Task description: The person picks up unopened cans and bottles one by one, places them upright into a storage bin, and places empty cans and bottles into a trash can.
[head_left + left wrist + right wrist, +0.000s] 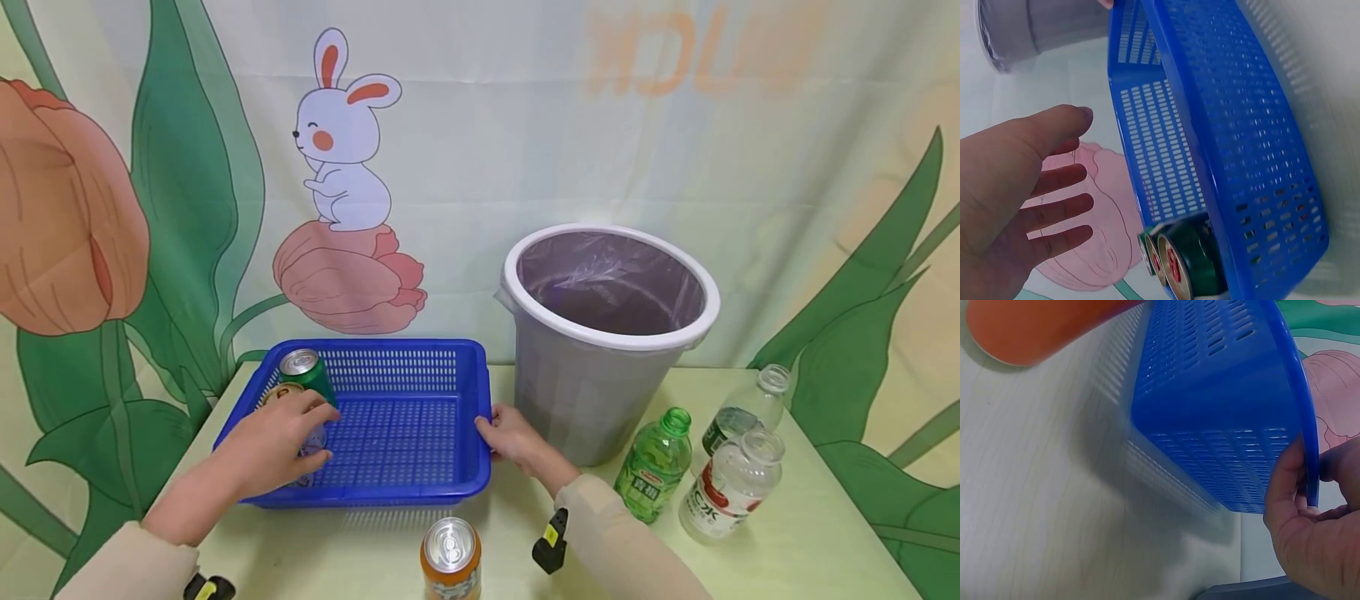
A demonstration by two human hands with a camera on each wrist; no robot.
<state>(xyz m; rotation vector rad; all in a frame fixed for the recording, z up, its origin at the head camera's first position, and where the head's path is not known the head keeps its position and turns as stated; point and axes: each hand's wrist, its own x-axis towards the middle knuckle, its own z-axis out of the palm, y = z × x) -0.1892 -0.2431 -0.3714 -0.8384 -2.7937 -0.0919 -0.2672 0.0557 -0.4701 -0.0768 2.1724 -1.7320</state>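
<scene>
A blue plastic basket [474, 417] stands at the left of the table. My right hand [516, 437] grips its right rim, thumb on one side and fingers curled under the other in the right wrist view. Over the basket's left end hovers my left hand [273, 437], fingers spread and holding nothing. Beneath it are drink cans: a green can [318, 382] at the back, a gold-topped can [282, 390], and more partly hidden by the hand. In the left wrist view a green can [1200, 259] lies nearest the basket wall.
An orange can [450, 560] stands in front of the basket. Behind my right arm is a grey bin [577, 400] with a white rim and clear liner. At the right stand a green bottle [652, 475], a red-labelled clear bottle [727, 492] and another clear bottle [750, 408].
</scene>
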